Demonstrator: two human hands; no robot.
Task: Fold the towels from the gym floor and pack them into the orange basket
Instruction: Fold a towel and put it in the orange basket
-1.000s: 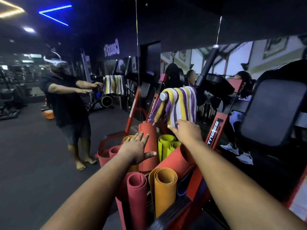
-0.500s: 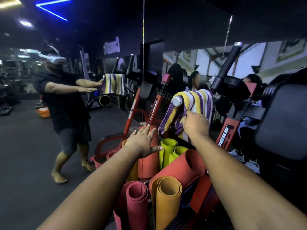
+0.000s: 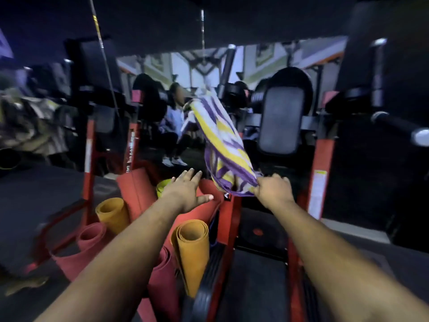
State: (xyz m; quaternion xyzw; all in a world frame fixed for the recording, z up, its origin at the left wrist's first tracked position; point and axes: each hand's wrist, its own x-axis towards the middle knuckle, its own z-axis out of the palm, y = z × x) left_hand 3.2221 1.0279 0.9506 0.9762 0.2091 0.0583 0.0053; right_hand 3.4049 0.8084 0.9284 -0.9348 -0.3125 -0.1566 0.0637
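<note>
Towel (image 3: 220,145), striped purple and yellow, hangs limp and light; right hand (image 3: 272,190) pinches its lower corner, left hand (image 3: 185,191) spread open nearby, ready to take another corner.

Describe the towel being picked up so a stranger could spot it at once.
Look at the red-framed gym machine ahead, right of the rolled mats. The striped towel stretches up from the right hand, which grips its lower end. It is the only cloth there, banded purple, yellow and white.
</note>
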